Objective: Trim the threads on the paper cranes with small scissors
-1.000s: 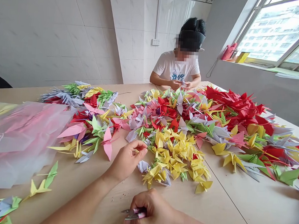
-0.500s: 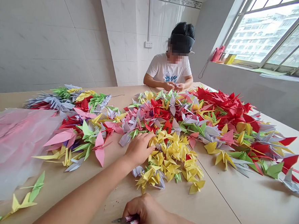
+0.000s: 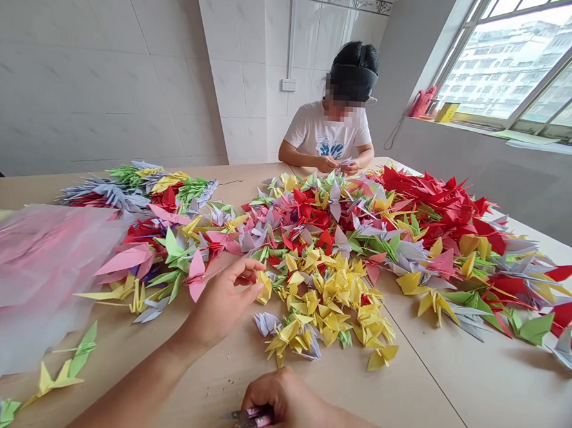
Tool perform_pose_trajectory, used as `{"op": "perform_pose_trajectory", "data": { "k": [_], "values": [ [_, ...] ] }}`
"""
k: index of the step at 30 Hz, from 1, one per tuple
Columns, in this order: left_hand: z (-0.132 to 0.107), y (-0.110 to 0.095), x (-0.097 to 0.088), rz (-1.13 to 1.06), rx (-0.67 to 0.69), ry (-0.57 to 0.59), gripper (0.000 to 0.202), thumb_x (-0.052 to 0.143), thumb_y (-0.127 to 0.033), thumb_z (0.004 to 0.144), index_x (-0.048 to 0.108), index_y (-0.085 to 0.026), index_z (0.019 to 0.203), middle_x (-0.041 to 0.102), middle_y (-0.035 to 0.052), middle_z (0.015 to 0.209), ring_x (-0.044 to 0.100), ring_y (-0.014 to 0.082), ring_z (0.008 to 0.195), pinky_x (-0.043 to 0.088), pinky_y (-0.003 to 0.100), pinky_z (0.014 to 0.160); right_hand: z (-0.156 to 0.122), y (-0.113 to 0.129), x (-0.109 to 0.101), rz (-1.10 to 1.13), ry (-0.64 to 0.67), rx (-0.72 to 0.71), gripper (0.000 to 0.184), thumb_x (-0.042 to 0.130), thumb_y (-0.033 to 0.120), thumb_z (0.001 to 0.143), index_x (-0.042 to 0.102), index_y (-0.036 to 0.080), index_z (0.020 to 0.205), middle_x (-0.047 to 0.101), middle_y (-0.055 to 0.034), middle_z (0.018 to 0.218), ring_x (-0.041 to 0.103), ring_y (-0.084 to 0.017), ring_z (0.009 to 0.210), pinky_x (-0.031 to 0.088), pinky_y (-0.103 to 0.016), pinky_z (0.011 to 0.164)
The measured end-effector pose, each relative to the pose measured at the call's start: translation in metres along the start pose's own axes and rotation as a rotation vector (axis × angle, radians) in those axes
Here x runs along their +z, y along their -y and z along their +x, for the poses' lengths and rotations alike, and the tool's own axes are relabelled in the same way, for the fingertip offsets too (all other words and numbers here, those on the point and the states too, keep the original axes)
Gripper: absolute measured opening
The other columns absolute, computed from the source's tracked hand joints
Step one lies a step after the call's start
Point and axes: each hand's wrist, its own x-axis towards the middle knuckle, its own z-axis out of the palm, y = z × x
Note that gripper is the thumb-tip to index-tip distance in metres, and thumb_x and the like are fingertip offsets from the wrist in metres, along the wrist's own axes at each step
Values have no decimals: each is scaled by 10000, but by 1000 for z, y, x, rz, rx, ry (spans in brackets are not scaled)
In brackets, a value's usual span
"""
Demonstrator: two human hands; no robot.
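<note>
The left hand (image 3: pixel 221 304) is narrowly open, its fingertips (image 3: pixel 251 288) just beside a yellow paper origami crane (image 3: pixel 264 287) at the edge of a heap of multicoloured folded paper cranes (image 3: pixel 325 287) on the pale wooden surface (image 3: pixel 415 396). The right hand (image 3: pixel 283 411) is closed around small steel snips with pink grips (image 3: pixel 249 420). A translucent pink plastic bag (image 3: pixel 35 276) lies left of the heap.

From where I sit, this looks like a small workroom: plain white tiled walls (image 3: pixel 105 80), a single wall socket (image 3: pixel 289 84), and a long tabletop (image 3: pixel 424 403) heaped with paper cranes (image 3: pixel 330 288). Another person (image 3: pixel 327 136) sits at its far end, and a window (image 3: pixel 513 66) shows tall buildings.
</note>
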Motion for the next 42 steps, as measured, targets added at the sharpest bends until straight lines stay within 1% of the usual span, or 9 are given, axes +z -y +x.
{"op": "perform_pose_trajectory", "data": {
  "k": [5, 9, 12, 15, 18, 25, 32, 37, 42],
  "values": [
    [-14, 15, -9, 33, -22, 83, 185, 546, -273, 775, 585, -205, 943, 633, 21, 921, 596, 175, 885, 467, 308, 826, 0, 4, 0, 6, -9, 13, 230, 654, 215, 685, 470, 155, 562, 379, 79, 495, 314, -41, 449, 239, -133, 382],
    [-18, 23, -2, 99, 37, 148, 175, 518, -289, 804, 602, -225, 943, 645, 11, 920, 592, 173, 876, 465, 281, 782, 1, 7, -1, 4, 13, 30, 262, 661, 207, 686, 443, 157, 550, 359, 85, 485, 298, -37, 446, 239, -138, 390],
    [-15, 21, 5, 129, 48, 184, 222, 465, -358, 843, 583, -226, 977, 638, 0, 825, 597, 159, 769, 466, 258, 681, 2, 5, -2, 4, 29, 18, 264, 673, 237, 693, 459, 156, 562, 374, 83, 498, 310, -36, 448, 248, -139, 398],
    [-5, 21, 11, 229, 89, 119, 243, 455, -377, 849, 573, -216, 988, 617, 1, 797, 588, 157, 731, 453, 258, 655, 2, 2, -2, 9, 13, 9, 267, 699, 278, 682, 485, 156, 580, 391, 80, 512, 322, -38, 448, 252, -139, 396],
    [10, 25, 18, 380, 151, 49, 211, 476, -330, 837, 583, -213, 976, 607, 19, 846, 580, 172, 793, 443, 275, 695, 2, 1, -1, 21, 1, -9, 299, 710, 344, 679, 498, 154, 587, 405, 74, 522, 330, -40, 451, 260, -140, 401],
    [30, 30, 34, 479, 159, 32, 137, 495, -253, 803, 618, -205, 838, 616, 49, 890, 568, 210, 832, 415, 304, 691, 3, 0, -2, 11, 16, -3, 362, 694, 445, 679, 495, 158, 584, 406, 71, 521, 335, -44, 449, 263, -150, 406],
    [22, 32, 20, 501, 126, 21, 152, 454, -200, 795, 563, -202, 690, 592, 21, 788, 561, 180, 753, 388, 266, 607, 3, -3, -1, -21, 4, 5, 286, 707, 356, 679, 522, 153, 599, 426, 71, 529, 362, -47, 463, 278, -139, 416],
    [26, 40, 11, 494, 101, -4, 118, 465, -214, 789, 573, -214, 836, 606, 7, 793, 572, 172, 744, 392, 258, 607, 1, 2, -2, -49, 19, 12, 207, 706, 230, 670, 525, 150, 609, 419, 76, 536, 361, -43, 471, 272, -128, 418],
    [30, 49, 15, 479, 83, 7, 282, 504, -223, 769, 586, -252, 1037, 621, 5, 831, 585, 171, 735, 400, 251, 594, 2, 7, -3, -45, 35, 53, 252, 721, 279, 668, 517, 145, 607, 416, 75, 545, 353, -40, 469, 278, -130, 426]
  ]
}}
